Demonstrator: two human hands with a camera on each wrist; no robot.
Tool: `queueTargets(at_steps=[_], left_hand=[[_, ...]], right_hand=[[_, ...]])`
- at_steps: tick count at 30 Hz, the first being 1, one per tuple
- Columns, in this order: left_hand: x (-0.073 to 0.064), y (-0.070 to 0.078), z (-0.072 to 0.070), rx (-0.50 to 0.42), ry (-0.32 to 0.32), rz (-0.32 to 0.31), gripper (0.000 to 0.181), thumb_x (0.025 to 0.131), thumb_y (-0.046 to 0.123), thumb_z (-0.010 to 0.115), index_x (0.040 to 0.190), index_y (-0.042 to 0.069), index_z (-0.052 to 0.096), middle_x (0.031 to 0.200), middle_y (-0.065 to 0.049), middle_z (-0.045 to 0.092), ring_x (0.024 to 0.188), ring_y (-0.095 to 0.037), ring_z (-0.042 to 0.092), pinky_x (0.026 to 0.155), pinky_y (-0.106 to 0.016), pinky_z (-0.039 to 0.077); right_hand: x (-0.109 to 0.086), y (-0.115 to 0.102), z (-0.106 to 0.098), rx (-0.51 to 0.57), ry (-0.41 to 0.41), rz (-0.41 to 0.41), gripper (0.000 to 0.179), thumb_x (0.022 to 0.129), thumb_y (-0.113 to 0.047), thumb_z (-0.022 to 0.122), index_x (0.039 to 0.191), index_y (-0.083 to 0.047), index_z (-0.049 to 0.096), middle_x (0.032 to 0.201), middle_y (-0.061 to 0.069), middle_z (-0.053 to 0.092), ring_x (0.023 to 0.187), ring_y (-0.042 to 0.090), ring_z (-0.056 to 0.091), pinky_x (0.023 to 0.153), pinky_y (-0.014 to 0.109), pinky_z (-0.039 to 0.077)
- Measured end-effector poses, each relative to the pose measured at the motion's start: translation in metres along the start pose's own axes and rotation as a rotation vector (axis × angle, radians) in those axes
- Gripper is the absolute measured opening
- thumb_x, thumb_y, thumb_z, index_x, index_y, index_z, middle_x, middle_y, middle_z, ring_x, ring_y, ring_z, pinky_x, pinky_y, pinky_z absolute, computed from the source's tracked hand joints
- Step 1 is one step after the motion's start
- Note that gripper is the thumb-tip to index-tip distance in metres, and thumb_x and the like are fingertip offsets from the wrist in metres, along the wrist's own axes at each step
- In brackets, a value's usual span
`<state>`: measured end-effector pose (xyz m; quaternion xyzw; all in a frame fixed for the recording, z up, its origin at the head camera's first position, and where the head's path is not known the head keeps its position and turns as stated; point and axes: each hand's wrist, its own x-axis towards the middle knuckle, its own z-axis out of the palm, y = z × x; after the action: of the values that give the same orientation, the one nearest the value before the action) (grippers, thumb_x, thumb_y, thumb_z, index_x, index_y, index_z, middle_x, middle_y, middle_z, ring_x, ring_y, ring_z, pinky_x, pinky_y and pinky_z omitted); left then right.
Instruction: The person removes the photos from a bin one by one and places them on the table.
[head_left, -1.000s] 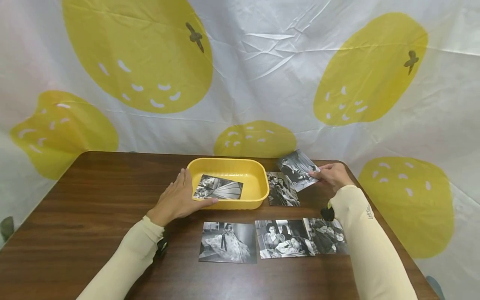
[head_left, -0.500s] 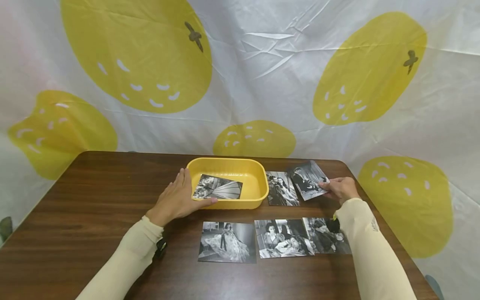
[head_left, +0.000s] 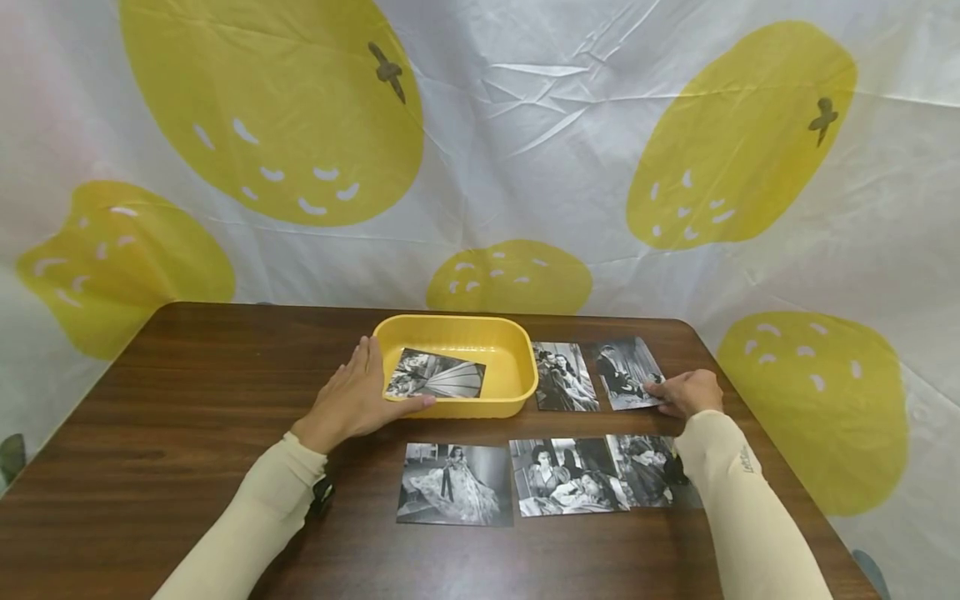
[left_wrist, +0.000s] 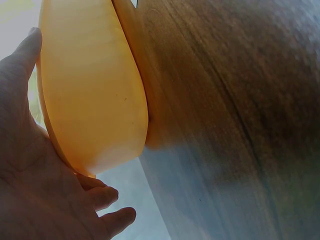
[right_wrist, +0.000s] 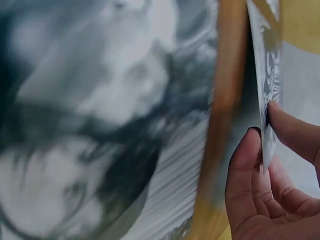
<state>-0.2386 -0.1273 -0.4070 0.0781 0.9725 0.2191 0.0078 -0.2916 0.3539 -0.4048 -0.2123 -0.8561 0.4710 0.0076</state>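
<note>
Right hand [head_left: 690, 392] has a black-and-white photo [head_left: 628, 371] pinched by one edge, over toward the far right corner of the table [head_left: 187, 433]. From my end the right wrist view sells it best: I'm seeing that print almost edge-on, thumb on one face, fingertips on the other. I can't tell whether its far side touches the wood.

Left hand [head_left: 352, 396] isn't pinching anything as far as I can see. Its fingers are pretty straight, laid along the left end of a yellow tub [head_left: 456, 408], with the thumb over the near rim. The left wrist view gives me mostly the tub's wall and that hand against it.

The tub sits close to the table's far edge, around the middle, with one photo of a big skirt [head_left: 437, 373] lying in it a bit crooked. Another print [head_left: 564, 377] lies just beside the tub's right end, between it and the pinched one.

Closer to me there's a row of three: a wide-gown shot [head_left: 455, 485] on the left, an indoor scene [head_left: 568, 477] in the middle, then a darker print [head_left: 645, 471] right up against it, partly behind the right sleeve [head_left: 750, 500]. Lemon-print cloth [head_left: 517, 192] hangs behind the far edge.
</note>
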Motion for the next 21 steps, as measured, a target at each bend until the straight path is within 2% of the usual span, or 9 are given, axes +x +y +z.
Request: queueTargets(at_steps=[2, 5, 14, 21], left_hand=[[0.0000, 0.0001, 0.0000, -0.002, 0.002, -0.001, 0.135, 0.064, 0.090, 0.042, 0.149, -0.004, -0.004, 0.155, -0.022, -0.003, 0.143, -0.036, 0.007, 0.112, -0.056, 0.015], [-0.0002, 0.0000, 0.0000, -0.002, 0.003, -0.003, 0.134, 0.064, 0.090, 0.042, 0.149, -0.003, -0.004, 0.155, -0.022, -0.003, 0.143, -0.036, 0.007, 0.111, -0.056, 0.015], [-0.0002, -0.0005, 0.0004, -0.004, 0.006, 0.002, 0.134, 0.065, 0.090, 0.042, 0.149, -0.003, -0.004, 0.155, -0.022, -0.003, 0.143, -0.036, 0.007, 0.112, -0.056, 0.015], [0.0002, -0.0011, 0.0009, 0.002, 0.008, 0.006, 0.134, 0.065, 0.090, 0.042, 0.149, -0.004, -0.004, 0.155, -0.023, -0.003, 0.143, -0.036, 0.007, 0.112, -0.056, 0.016]], right_hand=[[-0.0010, 0.0020, -0.0014, -0.122, 0.013, -0.012, 0.042, 0.074, -0.024, 0.081, 0.096, 0.008, 0.065, 0.067, 0.006, 0.064, 0.055, 0.016, 0.066, 0.054, 0.028, 0.053], [-0.0019, 0.0032, -0.0026, -0.213, 0.013, -0.024, 0.045, 0.073, -0.029, 0.082, 0.094, 0.007, 0.065, 0.065, 0.007, 0.066, 0.054, 0.017, 0.066, 0.053, 0.030, 0.052], [-0.0041, 0.0030, -0.0025, -0.328, 0.033, -0.039, 0.046, 0.070, -0.036, 0.084, 0.084, 0.004, 0.065, 0.066, 0.011, 0.067, 0.054, 0.019, 0.065, 0.052, 0.032, 0.051], [-0.0027, 0.0036, -0.0035, -0.436, 0.060, -0.059, 0.047, 0.068, -0.042, 0.083, 0.074, 0.000, 0.064, 0.059, 0.009, 0.064, 0.065, 0.026, 0.057, 0.064, 0.039, 0.044]])
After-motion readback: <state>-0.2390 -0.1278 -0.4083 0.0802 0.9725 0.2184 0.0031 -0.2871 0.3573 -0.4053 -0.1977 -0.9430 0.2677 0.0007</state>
